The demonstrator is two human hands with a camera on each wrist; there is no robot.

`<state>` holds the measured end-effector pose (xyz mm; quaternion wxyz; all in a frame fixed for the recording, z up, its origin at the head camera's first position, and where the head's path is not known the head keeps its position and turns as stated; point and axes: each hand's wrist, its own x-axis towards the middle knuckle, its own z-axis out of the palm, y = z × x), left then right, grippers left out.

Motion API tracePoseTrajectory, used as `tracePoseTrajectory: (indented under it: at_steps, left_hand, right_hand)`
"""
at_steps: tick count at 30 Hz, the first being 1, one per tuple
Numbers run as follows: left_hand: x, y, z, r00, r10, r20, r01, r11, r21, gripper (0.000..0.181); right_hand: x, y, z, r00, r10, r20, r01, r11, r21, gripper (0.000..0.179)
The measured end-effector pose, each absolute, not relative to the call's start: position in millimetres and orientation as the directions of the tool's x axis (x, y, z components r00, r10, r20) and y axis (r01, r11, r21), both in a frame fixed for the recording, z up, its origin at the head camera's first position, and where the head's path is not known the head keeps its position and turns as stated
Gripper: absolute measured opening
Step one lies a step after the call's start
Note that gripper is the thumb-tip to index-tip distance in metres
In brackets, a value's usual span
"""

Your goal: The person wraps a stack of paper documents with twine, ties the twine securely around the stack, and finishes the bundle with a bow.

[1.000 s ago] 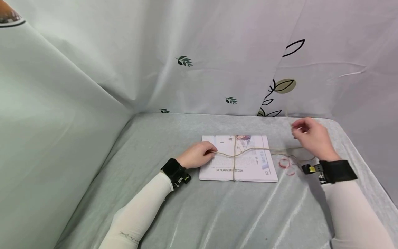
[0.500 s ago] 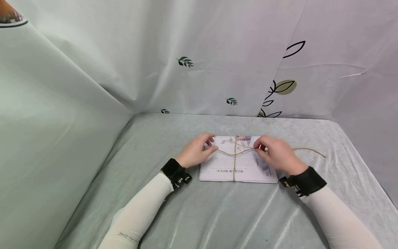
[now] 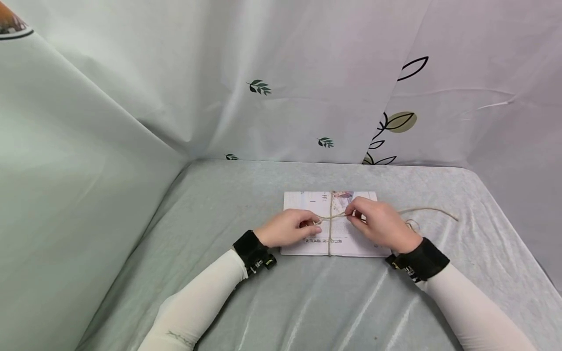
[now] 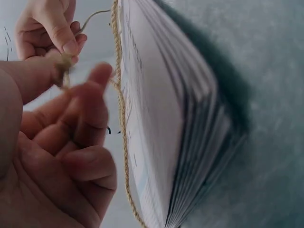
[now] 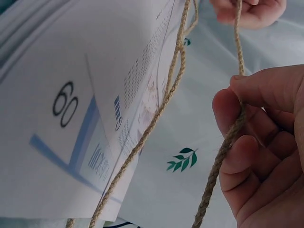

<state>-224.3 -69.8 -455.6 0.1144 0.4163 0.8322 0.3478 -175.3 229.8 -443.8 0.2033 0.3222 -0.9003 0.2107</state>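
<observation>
A stack of printed sheets lies on the table, wrapped by a twine running front to back across its top. Over the middle of the stack, my right hand pinches a strand of twine between thumb and forefinger, plain in the right wrist view, where the strand runs up towards the other hand. From the left, my left hand reaches over the stack with its thumb and forefinger at the twine; in the left wrist view its fingertips are blurred. Another length of twine lies along the pages.
A loose twine end trails over the grey table cloth right of the stack. A pale curtain with leaf prints hangs behind the table, and another sheet slopes along the left side.
My right hand has come left from beyond the stack's right side to its middle, bringing a twine strand. My left hand has moved a little right, towards the crossing.
</observation>
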Motion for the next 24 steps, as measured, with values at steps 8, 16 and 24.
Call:
tracePoseTrajectory:
  at_steps: [8, 16, 24]
  left_hand:
    - [-240, -86, -452, -0.723, 0.662, 0.198, 0.564, 0.4, 0.722, 0.017]
    - [-269, -119, -447, -0.873, 0.396, 0.285, 0.442, 0.393, 0.806, 0.024]
    - [-283, -138, -446, -0.939, 0.18, 0.292, 0.341, 0.394, 0.853, 0.02]
  right_hand:
    - [-180, 243, -438, -0.747, -0.482, 0.458, -0.635, 0.721, -0.277, 0.022]
    - [-189, 286, -430, -0.858, -0.294, 0.421, -0.44, 0.844, -0.307, 0.016]
    - [-198, 312, -431, -0.904, -0.1, 0.416, -0.276, 0.879, -0.389, 0.018]
